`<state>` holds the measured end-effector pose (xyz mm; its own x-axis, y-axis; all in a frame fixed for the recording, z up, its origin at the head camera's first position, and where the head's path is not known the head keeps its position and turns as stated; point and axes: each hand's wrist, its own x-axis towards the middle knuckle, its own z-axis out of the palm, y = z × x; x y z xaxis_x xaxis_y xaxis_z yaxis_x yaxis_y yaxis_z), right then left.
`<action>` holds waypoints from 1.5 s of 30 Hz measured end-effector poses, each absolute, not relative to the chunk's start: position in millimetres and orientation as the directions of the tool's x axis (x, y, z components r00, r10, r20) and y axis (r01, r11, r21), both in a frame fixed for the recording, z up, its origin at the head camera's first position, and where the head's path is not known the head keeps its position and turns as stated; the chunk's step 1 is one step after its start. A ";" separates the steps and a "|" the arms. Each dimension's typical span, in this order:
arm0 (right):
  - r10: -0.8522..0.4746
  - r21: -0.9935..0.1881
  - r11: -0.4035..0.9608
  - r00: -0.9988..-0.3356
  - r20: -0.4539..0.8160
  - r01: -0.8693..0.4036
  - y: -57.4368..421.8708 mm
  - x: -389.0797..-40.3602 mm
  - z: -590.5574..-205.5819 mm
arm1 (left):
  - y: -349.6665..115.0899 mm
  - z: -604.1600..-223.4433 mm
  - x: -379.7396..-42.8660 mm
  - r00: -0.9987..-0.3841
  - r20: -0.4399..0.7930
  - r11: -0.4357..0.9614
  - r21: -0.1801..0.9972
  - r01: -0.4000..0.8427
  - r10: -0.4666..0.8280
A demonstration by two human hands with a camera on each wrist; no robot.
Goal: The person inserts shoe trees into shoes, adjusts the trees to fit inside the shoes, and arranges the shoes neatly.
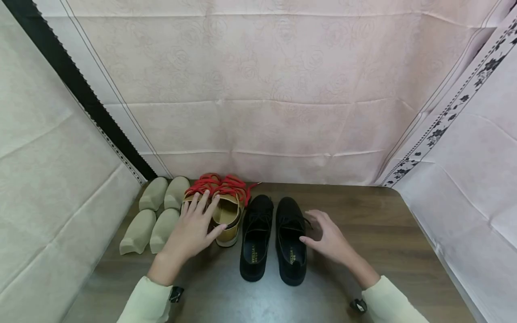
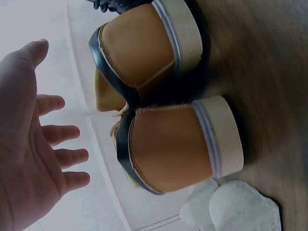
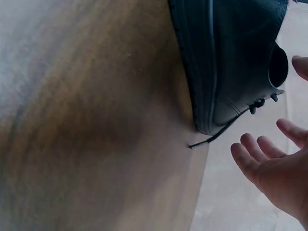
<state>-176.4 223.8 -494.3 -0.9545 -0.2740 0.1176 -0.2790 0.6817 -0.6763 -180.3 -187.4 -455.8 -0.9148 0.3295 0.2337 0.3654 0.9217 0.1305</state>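
A pair of tan shoes with red laces (image 1: 231,184) stands side by side, toes toward the back cloth. My left hand (image 1: 195,229) hovers over this pair with fingers spread and nothing in it; in the left wrist view the tan heels (image 2: 168,144) show beyond the palm. Right of them stand two black lace-up shoes, the left one (image 1: 256,237) and the right one (image 1: 291,242). My right hand (image 1: 329,237) is beside the right black shoe, fingers relaxed and holding nothing. One black lace (image 3: 211,139) trails off that shoe in the right wrist view.
Several pale shoe-shaped inserts (image 1: 139,231) sit in two rows at the left, close to the tan shoes. Patterned cloth (image 1: 258,89) hangs behind the wooden surface (image 1: 363,215), and more cloth covers both sides.
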 end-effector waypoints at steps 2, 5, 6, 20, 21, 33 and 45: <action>-0.258 -0.693 0.670 -0.958 0.121 -0.268 222.8 -176.5 -497.2 | -190.5 -454.6 -179.7 -0.917 0.228 0.921 0.137 0.364 0.329; -0.234 -0.716 0.652 -0.964 0.123 -0.250 221.8 -177.3 -501.9 | -194.9 -451.7 -179.1 -0.918 0.221 0.920 0.140 0.365 0.331; -0.224 -0.722 0.649 -0.967 0.120 -0.240 221.3 -177.5 -502.9 | -196.0 -450.5 -179.0 -0.917 0.221 0.920 0.139 0.367 0.333; -0.170 -0.804 0.566 -0.980 0.104 -0.184 213.5 -181.3 -508.7 | -212.5 -443.9 -177.1 -0.914 0.246 0.915 0.166 0.367 0.322; -0.171 -0.804 0.563 -0.979 0.112 -0.190 213.2 -181.8 -509.4 | -214.0 -443.9 -176.9 -0.913 0.254 0.915 0.167 0.368 0.321; -0.169 -0.774 0.594 -0.974 0.148 -0.220 208.5 -182.2 -511.5 | -231.5 -450.3 -177.4 -0.887 0.346 0.911 0.164 0.379 0.307; -0.158 -0.804 0.565 -0.981 0.115 -0.185 209.6 -180.6 -511.8 | -247.0 -456.6 -173.3 -0.909 0.344 0.907 0.256 0.333 0.237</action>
